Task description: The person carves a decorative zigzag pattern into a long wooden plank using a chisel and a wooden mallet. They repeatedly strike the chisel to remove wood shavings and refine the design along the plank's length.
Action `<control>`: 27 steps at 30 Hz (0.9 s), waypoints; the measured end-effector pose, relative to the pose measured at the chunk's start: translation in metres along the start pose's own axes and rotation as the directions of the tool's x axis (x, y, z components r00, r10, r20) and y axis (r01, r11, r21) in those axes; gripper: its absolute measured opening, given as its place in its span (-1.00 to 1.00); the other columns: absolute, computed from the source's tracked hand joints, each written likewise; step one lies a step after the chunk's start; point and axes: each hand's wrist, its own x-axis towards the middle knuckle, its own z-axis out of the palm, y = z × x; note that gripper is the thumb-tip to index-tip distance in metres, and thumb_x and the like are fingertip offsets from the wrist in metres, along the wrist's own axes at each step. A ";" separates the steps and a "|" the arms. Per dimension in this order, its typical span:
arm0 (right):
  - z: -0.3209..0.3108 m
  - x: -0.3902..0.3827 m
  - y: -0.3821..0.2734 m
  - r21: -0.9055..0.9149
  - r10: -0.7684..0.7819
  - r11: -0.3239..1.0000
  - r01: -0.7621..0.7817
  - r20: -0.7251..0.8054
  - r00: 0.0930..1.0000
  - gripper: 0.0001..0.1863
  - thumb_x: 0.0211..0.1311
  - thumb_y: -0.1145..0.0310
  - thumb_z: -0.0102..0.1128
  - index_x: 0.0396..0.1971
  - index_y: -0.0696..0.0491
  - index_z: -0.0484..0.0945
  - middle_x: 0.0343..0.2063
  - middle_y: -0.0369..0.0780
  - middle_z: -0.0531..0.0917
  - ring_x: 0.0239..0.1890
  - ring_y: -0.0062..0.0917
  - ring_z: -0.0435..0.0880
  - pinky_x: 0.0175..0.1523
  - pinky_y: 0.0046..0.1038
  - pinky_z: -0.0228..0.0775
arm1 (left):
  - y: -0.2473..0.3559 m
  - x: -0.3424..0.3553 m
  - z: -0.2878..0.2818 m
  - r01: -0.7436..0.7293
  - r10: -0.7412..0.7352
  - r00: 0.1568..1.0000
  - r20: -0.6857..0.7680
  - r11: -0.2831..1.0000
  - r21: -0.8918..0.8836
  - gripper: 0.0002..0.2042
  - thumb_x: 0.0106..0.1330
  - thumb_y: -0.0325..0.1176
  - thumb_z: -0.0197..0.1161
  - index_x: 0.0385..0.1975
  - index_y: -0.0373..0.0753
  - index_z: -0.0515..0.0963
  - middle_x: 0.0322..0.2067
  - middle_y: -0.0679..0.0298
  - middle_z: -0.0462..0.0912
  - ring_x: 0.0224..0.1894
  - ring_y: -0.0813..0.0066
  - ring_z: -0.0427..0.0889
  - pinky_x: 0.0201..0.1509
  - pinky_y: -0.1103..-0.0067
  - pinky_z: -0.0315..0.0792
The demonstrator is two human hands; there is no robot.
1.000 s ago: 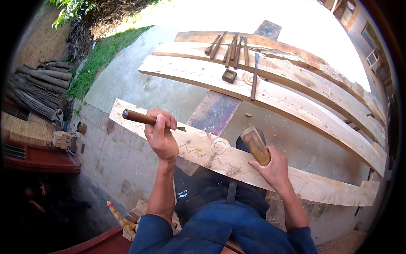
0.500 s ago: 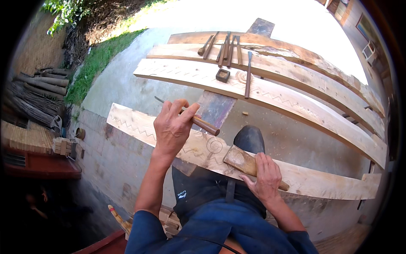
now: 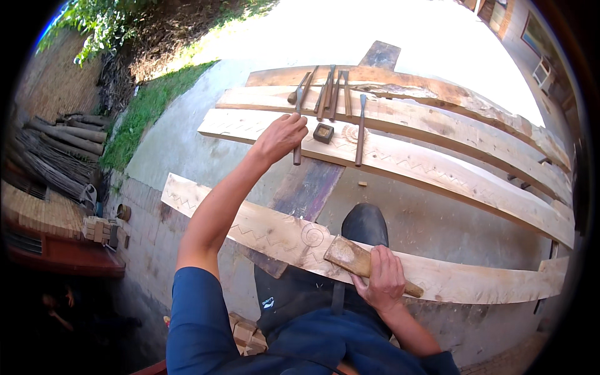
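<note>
My left hand (image 3: 281, 136) reaches out over the near edge of the far carved plank (image 3: 425, 164), its fingers closed on a chisel (image 3: 297, 156). The chisel's dark wooden handle points toward me and its metal blade away. My right hand (image 3: 386, 280) is wrapped round a flat wooden mallet (image 3: 345, 254) that rests on the near plank (image 3: 475, 275). On that plank, left of the mallet, is a round spiral pattern, with zigzag lines further left. Several chisels (image 3: 334, 100) lie across the planks beyond my left hand, and another chisel (image 3: 360, 134) lies to the right.
A small dark square box (image 3: 323, 133) sits on the far carved plank beside a carved round motif. Behind it are another plank (image 3: 437, 119) and a rough-edged board (image 3: 431, 87). A stained board (image 3: 306, 187) runs crosswise under the planks. Logs (image 3: 75, 137) are piled far left.
My left hand has moved away from me, from above the near plank to the far carved plank, carrying the chisel, which now points away. My right hand stays on the mallet.
</note>
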 end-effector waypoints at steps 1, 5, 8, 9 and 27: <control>0.001 -0.001 0.001 -0.006 0.002 1.000 -0.002 -0.004 1.000 -0.10 -0.12 0.05 0.67 0.20 0.25 0.55 0.16 0.02 0.64 0.22 -0.11 0.66 0.36 -0.13 0.47 | -0.005 0.009 0.008 -0.020 0.020 1.000 0.021 1.000 0.010 -0.93 0.25 -0.49 0.27 -0.32 -0.21 0.54 -0.09 0.26 0.55 0.02 0.31 0.61 0.14 0.41 0.58; 0.002 -0.002 0.003 -0.010 0.002 1.000 -0.002 -0.009 1.000 -0.13 -0.08 0.02 0.64 0.19 0.25 0.55 0.15 0.03 0.65 0.20 -0.10 0.68 0.35 -0.14 0.49 | -0.023 0.032 0.031 -0.094 0.091 0.993 0.081 0.995 0.035 -0.88 0.25 -0.49 0.28 -0.24 -0.21 0.60 -0.08 0.30 0.56 0.03 0.35 0.62 0.18 0.44 0.57; 0.001 0.000 0.005 -0.001 -0.002 1.000 0.002 -0.001 1.000 -0.14 -0.07 0.02 0.64 0.17 0.25 0.56 0.15 0.03 0.65 0.19 -0.10 0.68 0.34 -0.14 0.51 | -0.036 0.039 0.046 -0.133 0.129 0.984 0.124 0.991 0.022 -0.88 0.26 -0.50 0.27 -0.22 -0.22 0.62 -0.05 0.27 0.57 0.03 0.33 0.63 0.19 0.42 0.57; 0.001 0.000 0.005 -0.002 -0.003 1.000 0.003 0.001 1.000 -0.15 -0.07 0.02 0.64 0.17 0.25 0.56 0.15 0.04 0.65 0.19 -0.09 0.68 0.33 -0.14 0.51 | -0.038 0.038 0.051 -0.122 0.122 0.987 0.101 0.992 -0.004 -0.88 0.26 -0.50 0.27 -0.23 -0.22 0.62 -0.05 0.25 0.57 0.03 0.32 0.64 0.16 0.41 0.59; 0.001 -0.001 0.006 0.029 0.006 1.000 -0.006 0.009 1.000 -0.14 -0.09 0.03 0.65 0.17 0.26 0.57 0.14 0.05 0.67 0.20 -0.09 0.69 0.34 -0.13 0.52 | -0.006 0.078 0.052 0.422 -0.450 0.890 -0.067 0.871 -0.250 -0.82 0.34 -0.25 0.39 -0.43 -0.20 0.75 -0.39 0.18 0.72 -0.21 0.07 0.76 -0.20 0.21 0.63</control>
